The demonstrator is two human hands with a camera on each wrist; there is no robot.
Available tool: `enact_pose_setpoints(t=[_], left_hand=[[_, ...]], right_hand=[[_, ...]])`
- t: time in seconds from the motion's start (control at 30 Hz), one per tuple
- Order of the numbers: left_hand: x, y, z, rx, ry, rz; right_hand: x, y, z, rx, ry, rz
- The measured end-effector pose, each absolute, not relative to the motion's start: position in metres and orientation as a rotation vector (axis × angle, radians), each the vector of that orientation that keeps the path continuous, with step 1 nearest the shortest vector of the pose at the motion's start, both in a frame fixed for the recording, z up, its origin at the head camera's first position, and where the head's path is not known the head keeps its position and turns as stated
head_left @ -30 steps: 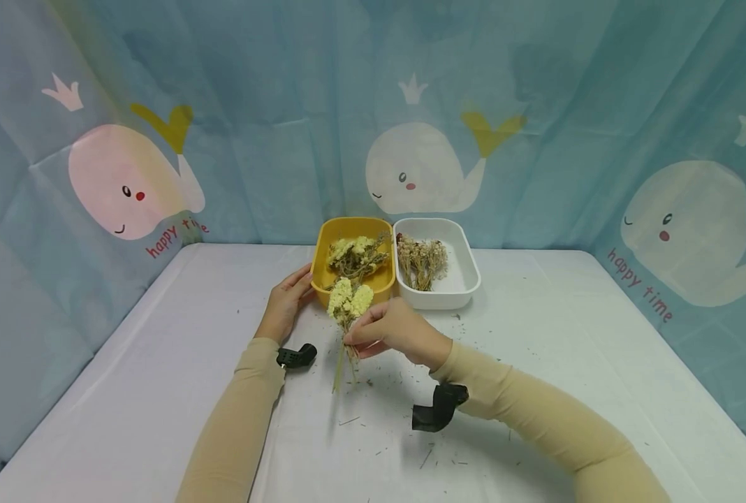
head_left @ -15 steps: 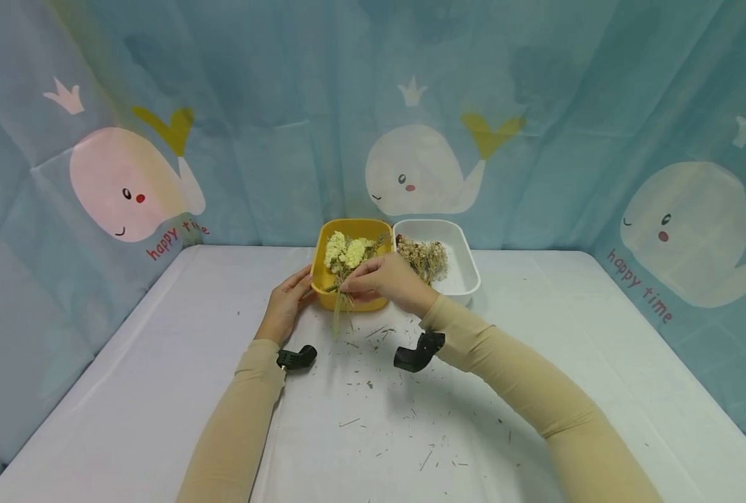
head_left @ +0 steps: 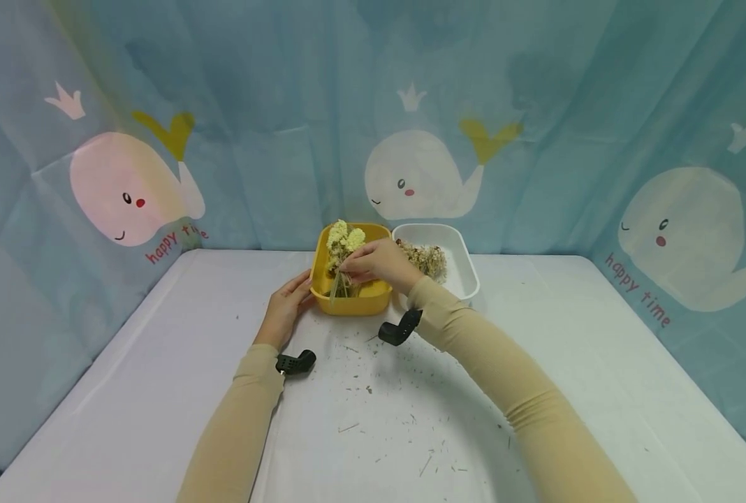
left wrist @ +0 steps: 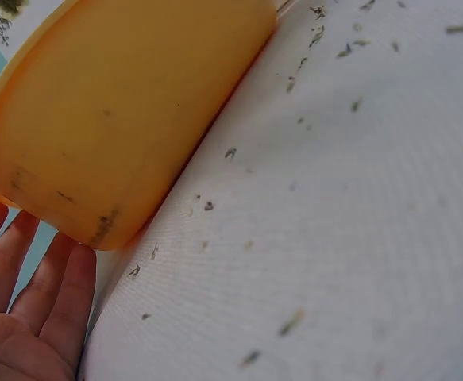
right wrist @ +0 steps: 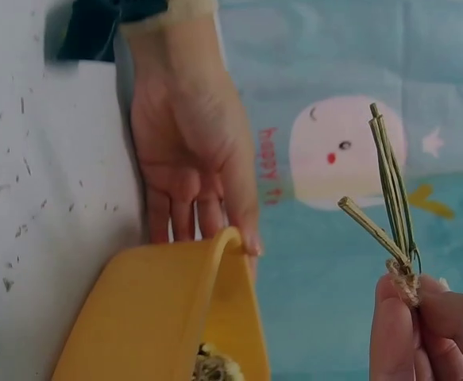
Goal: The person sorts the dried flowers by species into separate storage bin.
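My right hand (head_left: 382, 264) pinches a small bunch of dried yellow flowers (head_left: 346, 237) by its stems, over the yellow box (head_left: 354, 307). Up close in the right wrist view, the cut stems (right wrist: 394, 190) stick up past the fingertips, with a twine tie (right wrist: 404, 282) between thumb and fingers. My left hand (head_left: 285, 307) rests against the left side of this box, its straight fingers (left wrist: 64, 278) touching the outer wall and the thumb at the rim. More dried flowers lie inside the box, partly hidden by the bunch and the right hand.
A white box (head_left: 467, 269) stands close against the yellow one on its right, holding dried beige flowers (head_left: 432, 262). Bits of broken stem (head_left: 369, 389) are scattered over the white tabletop (head_left: 599, 391). A blue whale-print curtain (head_left: 272, 161) hangs behind.
My right hand has carried the bunch forward from in front of the yellow box to over it. The left hand has stayed at the box's side.
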State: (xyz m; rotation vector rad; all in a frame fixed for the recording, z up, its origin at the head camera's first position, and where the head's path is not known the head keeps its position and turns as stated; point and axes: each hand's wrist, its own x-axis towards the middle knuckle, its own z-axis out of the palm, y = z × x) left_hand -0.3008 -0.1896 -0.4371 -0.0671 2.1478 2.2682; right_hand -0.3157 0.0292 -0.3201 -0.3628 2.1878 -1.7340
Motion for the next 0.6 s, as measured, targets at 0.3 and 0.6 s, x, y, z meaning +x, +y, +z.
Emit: enact_pose_setpoints(t=[0.3, 0.6], left_hand=[[-0.301, -0.188, -0.439, -0.065, 2.147, 2.276], [-0.3, -0.189, -0.439, -0.079, 2.128, 2.283]], right_hand=[[-0.337, 0.027, -0.33, -0.34, 2.204, -1.79], [-0.351, 0.028, -0.336, -0.309, 2.221, -1.802]])
